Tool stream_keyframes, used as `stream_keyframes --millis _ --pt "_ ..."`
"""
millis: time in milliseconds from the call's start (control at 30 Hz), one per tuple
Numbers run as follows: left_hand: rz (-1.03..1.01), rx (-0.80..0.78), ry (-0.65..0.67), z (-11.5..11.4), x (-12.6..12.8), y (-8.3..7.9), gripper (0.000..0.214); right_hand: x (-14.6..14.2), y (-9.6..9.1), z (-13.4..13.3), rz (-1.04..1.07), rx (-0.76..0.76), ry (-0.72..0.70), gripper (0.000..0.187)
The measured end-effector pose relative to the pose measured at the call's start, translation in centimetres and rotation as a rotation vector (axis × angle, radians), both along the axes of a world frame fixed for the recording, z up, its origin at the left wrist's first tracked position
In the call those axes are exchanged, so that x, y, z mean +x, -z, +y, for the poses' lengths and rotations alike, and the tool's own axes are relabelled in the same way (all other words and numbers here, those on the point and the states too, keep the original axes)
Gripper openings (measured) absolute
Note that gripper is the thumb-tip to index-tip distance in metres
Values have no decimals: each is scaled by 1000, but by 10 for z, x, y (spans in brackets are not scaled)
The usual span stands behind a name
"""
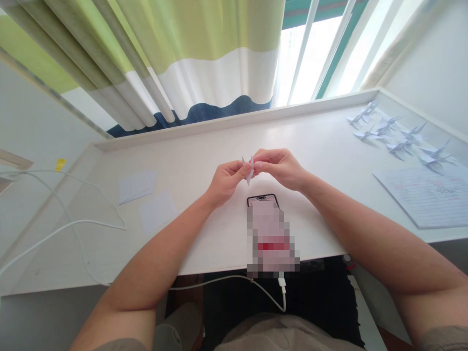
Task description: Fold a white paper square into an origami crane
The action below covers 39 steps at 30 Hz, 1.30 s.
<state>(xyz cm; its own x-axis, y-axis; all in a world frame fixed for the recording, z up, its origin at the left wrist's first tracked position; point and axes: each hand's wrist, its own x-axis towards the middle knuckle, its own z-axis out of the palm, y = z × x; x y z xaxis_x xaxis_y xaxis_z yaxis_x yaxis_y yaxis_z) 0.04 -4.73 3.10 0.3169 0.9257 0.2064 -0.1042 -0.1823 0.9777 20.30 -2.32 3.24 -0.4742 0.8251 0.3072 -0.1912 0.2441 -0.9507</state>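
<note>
Both hands meet above the middle of the white desk (204,156), pinching one small folded piece of white paper (249,170). My left hand (226,181) grips its left side with closed fingers. My right hand (280,168) pinches its right side between thumb and fingers. Two pointed flaps of the paper stick up between the fingertips. A phone (270,234) lies flat on the desk just below the hands, with a white cable (266,292) plugged into its near end.
Loose white paper squares (137,186) lie on the left of the desk. Several folded paper cranes (398,134) stand at the far right, beside a lined notebook (427,195). White cables (66,226) trail over the left edge. A striped curtain (204,63) and a window are behind.
</note>
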Motion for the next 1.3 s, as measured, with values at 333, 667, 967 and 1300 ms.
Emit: stream_keyframes --millis 333,667,967,1300 --pt "18 8 34 0 -2 0 54 2 1 2 37 59 -29 15" --pt "70 0 102 1 -7 2 54 6 -3 -1 25 76 -62 16" --pt "59 -19 187 1 -8 2 54 7 -7 -2 58 44 -178 16" --pt "104 -7 221 2 -8 2 55 4 -5 -3 53 -11 -188 23"
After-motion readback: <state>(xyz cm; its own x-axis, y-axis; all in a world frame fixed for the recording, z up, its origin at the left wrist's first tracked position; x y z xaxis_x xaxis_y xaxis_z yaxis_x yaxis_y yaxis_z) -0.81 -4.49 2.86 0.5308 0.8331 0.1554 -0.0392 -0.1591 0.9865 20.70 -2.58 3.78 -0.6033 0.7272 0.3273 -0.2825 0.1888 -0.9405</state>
